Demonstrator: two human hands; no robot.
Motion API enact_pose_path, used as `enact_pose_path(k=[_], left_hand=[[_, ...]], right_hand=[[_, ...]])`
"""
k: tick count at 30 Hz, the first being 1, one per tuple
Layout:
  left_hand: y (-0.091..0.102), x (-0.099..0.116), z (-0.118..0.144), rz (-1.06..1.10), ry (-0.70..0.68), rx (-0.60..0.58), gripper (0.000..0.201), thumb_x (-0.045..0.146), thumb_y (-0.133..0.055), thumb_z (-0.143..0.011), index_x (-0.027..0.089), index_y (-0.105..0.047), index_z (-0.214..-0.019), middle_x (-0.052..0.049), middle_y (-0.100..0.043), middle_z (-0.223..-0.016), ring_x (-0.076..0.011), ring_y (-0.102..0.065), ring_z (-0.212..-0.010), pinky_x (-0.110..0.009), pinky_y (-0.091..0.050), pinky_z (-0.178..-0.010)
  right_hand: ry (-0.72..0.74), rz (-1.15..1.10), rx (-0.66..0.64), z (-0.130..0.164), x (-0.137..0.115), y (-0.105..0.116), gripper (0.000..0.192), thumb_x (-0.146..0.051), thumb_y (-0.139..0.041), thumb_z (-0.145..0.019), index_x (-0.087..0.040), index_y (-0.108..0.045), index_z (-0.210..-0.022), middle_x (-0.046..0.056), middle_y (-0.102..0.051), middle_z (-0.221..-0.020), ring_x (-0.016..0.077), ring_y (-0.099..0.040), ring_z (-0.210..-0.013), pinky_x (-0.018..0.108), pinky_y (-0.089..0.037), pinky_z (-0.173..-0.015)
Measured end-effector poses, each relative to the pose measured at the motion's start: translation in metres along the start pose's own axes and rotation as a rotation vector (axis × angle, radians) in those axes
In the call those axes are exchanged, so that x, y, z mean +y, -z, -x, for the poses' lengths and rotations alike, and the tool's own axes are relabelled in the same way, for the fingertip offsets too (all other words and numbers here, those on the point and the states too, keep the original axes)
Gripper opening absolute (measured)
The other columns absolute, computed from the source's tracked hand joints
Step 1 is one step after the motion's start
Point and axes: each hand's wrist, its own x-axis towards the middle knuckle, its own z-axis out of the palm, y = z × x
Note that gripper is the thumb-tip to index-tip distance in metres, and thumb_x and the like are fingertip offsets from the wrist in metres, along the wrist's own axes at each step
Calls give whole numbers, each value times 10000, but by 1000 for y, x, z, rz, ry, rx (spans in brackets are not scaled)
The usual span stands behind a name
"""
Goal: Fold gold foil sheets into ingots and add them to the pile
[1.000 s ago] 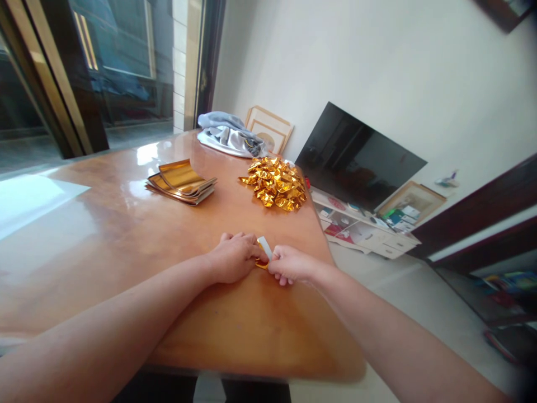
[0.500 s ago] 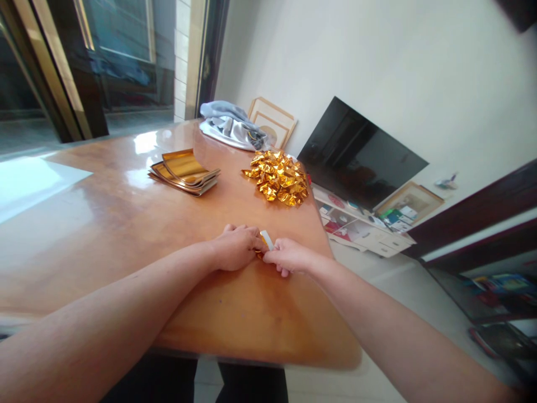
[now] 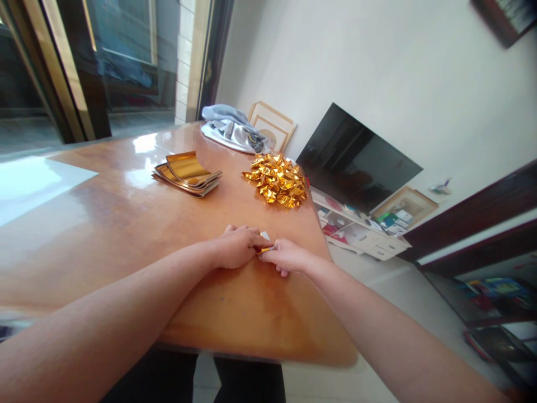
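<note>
Pinching a small gold foil piece point(image 3: 264, 246) between them, the left hand point(image 3: 235, 249) and right hand point(image 3: 287, 257) rest on the table point(image 3: 126, 224), nearer than the foil heap point(image 3: 277, 180) (already folded). Crease firmly, edges aligned.

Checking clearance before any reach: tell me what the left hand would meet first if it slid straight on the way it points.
Probably the right hand: the left hand points at it, both pinching the small gold foil piece between them.
</note>
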Motion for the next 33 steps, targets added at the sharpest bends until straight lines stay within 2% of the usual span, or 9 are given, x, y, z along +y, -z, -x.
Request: enact_pose_path(k=[3,6,13,16,19,21,28,33], left_hand=[[-3,-3,-1,9,15,28,581,173,-461,-902,394,-599,-1421,-34,-689,-1334,-279,-607,-1221,-415,-351,-1005],[-7,-8,-1,39,48,72,613,156,-483,-872,328,-572,-1454,-44,-695,-1348,-275,-612,-1231,-404,-349,-1043],[-15,-18,1,119,56,134,650,127,-499,-834,305,-540,-1458,-5,-769,-1163,-241,-677,-1113,-392,-372,-1039],[-16,-20,2,197,50,161,615,142,-493,-856,303,-533,-1448,17,-779,-1097,-212,-698,-1049,-355,-415,-999],[-18,-23,2,287,35,198,556,177,-498,-885,281,-540,-1429,16,-778,-1037,-203,-704,-1013,-319,-459,-948],[-19,-26,2,352,18,214,517,197,-506,-899,276,-556,-1408,16,-775,-992,-203,-707,-989,-307,-476,-924],[-21,-28,2,639,24,257,384,210,-595,-853,232,-662,-1231,-19,-755,-906,-206,-690,-864,-292,-517,-801],[-17,-23,3,834,57,264,275,255,-641,-834,183,-654,-1099,-32,-718,-881,-185,-667,-802,-283,-513,-743]], right_hand=[[1,-26,41,-4,3,-4,129,-320,-677,-850,-195,-659,-877,-55,-546,-514,123,-553,-414,196,-412,-414],[10,-63,85,-4,4,-8,127,-318,-697,-828,-204,-653,-863,-52,-553,-531,130,-556,-431,203,-408,-407],[64,-192,186,5,11,-13,151,-317,-714,-803,-205,-613,-795,-53,-578,-552,109,-520,-433,208,-337,-412],[44,-235,314,4,23,-13,202,-364,-663,-828,-203,-571,-746,-38,-583,-552,117,-512,-457,224,-316,-439],[39,-260,508,0,35,-13,200,-372,-664,-800,-203,-570,-745,-22,-625,-667,130,-530,-592,228,-310,-502],[40,-275,573,-3,39,-15,179,-360,-654,-789,-202,-588,-736,-14,-644,-701,143,-541,-644,234,-314,-534],[70,-371,528,-7,34,-29,159,-293,-647,-723,-201,-617,-597,-25,-569,-541,130,-462,-509,263,-237,-506],[138,-513,531,0,24,-28,84,-262,-594,-701,-203,-589,-642,-25,-582,-600,142,-505,-570,252,-305,-539]])
